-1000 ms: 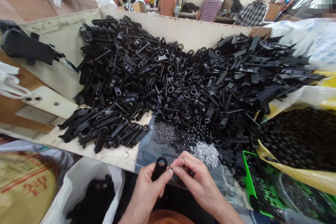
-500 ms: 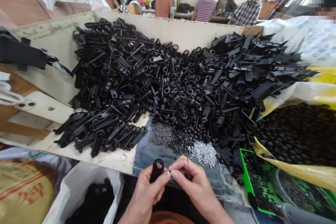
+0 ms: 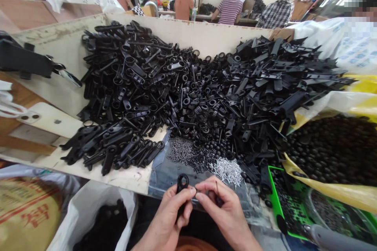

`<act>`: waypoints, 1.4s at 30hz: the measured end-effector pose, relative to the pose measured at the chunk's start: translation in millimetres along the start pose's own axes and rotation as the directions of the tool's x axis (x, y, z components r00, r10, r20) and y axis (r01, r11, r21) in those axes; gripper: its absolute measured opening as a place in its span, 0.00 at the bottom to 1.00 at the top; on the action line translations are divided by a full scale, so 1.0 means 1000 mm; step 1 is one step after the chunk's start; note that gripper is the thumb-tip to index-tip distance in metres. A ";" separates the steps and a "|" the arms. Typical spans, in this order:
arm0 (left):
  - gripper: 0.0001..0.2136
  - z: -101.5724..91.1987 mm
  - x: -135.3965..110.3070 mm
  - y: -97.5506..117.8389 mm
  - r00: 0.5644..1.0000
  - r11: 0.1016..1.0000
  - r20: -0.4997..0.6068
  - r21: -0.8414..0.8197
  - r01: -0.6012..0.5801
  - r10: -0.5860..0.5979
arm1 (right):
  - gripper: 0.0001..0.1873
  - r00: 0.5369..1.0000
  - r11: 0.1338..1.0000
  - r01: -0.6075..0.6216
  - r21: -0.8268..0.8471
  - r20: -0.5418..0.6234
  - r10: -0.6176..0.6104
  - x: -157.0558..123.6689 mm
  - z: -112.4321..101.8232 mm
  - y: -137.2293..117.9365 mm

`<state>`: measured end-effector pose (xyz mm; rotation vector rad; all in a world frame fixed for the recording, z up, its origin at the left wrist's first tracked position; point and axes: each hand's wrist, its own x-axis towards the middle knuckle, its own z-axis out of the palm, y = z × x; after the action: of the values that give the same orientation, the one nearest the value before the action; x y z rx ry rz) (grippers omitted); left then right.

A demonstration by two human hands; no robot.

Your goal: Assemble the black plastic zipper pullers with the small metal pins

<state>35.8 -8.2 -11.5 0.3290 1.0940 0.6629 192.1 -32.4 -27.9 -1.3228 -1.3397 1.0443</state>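
My left hand (image 3: 167,217) is closed around a black plastic handle with a ring end (image 3: 179,185); the ring points up past the thumb, and the fingers hide its lower part. Just right of it, my right hand (image 3: 226,210) is closed, with thumb and forefinger pinched beside the left thumb tip. Whatever is in that pinch is too small to make out. A thin dark rod (image 3: 217,188) sticks up from between its fingers. Beyond the hands, on a dark mat (image 3: 165,178), lie silver pins (image 3: 226,170) and small dark screws (image 3: 180,151).
Ring-ended black handles (image 3: 138,68) heap up at left, flat black pieces (image 3: 273,74) at right. A green tray (image 3: 275,200) and a bag of black balls (image 3: 335,149) flank the right side. A phone (image 3: 54,119) and a white sack (image 3: 73,213) are left. Several people sit behind.
Both hands have shifted slightly right, the handle moving with my left hand. Its ring has turned somewhat, and more of the left fingers shows beneath it.
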 end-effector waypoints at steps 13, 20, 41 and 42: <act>0.14 -0.006 -0.007 0.003 0.987 0.994 0.135 -0.055 0.092 -0.084 | 0.02 1.000 0.997 -0.001 -0.083 -0.018 0.000 -0.001 -0.002 0.002; 0.27 -0.018 -0.013 -0.001 0.993 0.988 0.101 0.148 0.048 -0.063 | 0.04 0.989 0.982 0.093 -0.166 0.126 -0.073 0.004 0.003 0.002; 0.20 -0.028 -0.010 0.007 0.969 0.812 0.212 0.539 -0.224 0.127 | 0.10 0.977 0.951 0.191 -0.245 0.137 -0.161 0.000 0.010 -0.007; 0.21 -0.029 -0.008 0.005 0.965 0.807 0.221 0.539 -0.241 0.140 | 0.11 0.965 0.929 0.245 -0.276 0.158 -0.207 0.000 0.010 -0.007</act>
<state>5.5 -11.3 -15.8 1.0058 1.0823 0.4617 181.1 -32.4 -22.5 -1.2915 -1.7522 0.8012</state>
